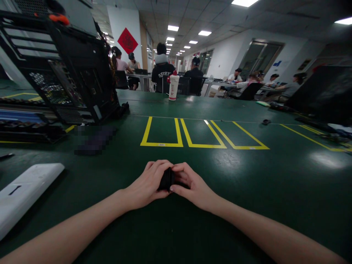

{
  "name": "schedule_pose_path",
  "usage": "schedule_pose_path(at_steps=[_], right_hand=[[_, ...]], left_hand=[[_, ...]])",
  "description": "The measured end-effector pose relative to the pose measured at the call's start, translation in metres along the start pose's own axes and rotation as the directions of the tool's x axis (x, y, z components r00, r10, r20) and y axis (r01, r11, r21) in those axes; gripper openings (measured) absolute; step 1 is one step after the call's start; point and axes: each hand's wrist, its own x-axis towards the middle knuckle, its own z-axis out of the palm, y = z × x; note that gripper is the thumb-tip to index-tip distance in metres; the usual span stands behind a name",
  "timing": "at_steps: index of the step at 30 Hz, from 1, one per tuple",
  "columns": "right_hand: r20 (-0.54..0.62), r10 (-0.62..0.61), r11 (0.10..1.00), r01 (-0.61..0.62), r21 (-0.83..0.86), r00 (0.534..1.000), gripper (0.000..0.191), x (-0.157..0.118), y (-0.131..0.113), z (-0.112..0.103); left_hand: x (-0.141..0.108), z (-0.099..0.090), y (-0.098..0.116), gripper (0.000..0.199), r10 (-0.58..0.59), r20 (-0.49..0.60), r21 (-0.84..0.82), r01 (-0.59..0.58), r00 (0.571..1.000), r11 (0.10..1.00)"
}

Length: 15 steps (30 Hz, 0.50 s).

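Between my two hands, low over the green table (176,234), is a small black object (167,179), boxy in outline; its exact kind does not show. My left hand (148,183) wraps round its left side, thumb below and fingers over the top. On the other side, my right hand (194,185) grips the right edge of the same object between thumb and fingertips. My palms and fingers cover much of it. Beyond the hands, yellow tape outlines (162,145) mark the tabletop.
A black open computer case (74,73) stands at the left. Nearer me lies a white rectangular device (27,190). A paper cup (173,88) stands at the far edge. A small dark round item (266,121) and a dark panel (324,91) are at right. Several people sit beyond.
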Motion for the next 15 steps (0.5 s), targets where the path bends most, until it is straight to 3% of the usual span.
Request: schedule_pose_path(at_steps=[3, 7, 12, 15], right_hand=[[-0.003, -0.013, 1.0, 0.013, 0.002, 1.0, 0.033, -0.0004, 0.0021, 0.0015], [-0.025, 0.064, 0.998, -0.064, 0.023, 0.998, 0.022, 0.0006, -0.001, 0.0028], [-0.044, 0.126, 0.992, -0.127, -0.017, 0.991, 0.031, 0.0013, -0.0056, 0.002], [-0.015, 0.047, 0.999, -0.048, -0.026, 0.999, 0.03, 0.0001, -0.0012, 0.0016]], left_hand=[[-0.0002, -0.0008, 0.0005, 0.061, -0.001, 0.01, 0.008, 0.001, 1.0, 1.0], [0.0001, -0.002, 0.0018, 0.058, 0.002, 0.007, 0.014, -0.002, 1.0, 1.0], [0.0001, -0.0004, 0.0006, 0.058, -0.005, -0.009, 0.008, 0.005, 1.0, 1.0], [-0.0001, 0.0017, -0.0016, 0.06, -0.006, -0.015, 0.006, 0.006, 1.0, 1.0]])
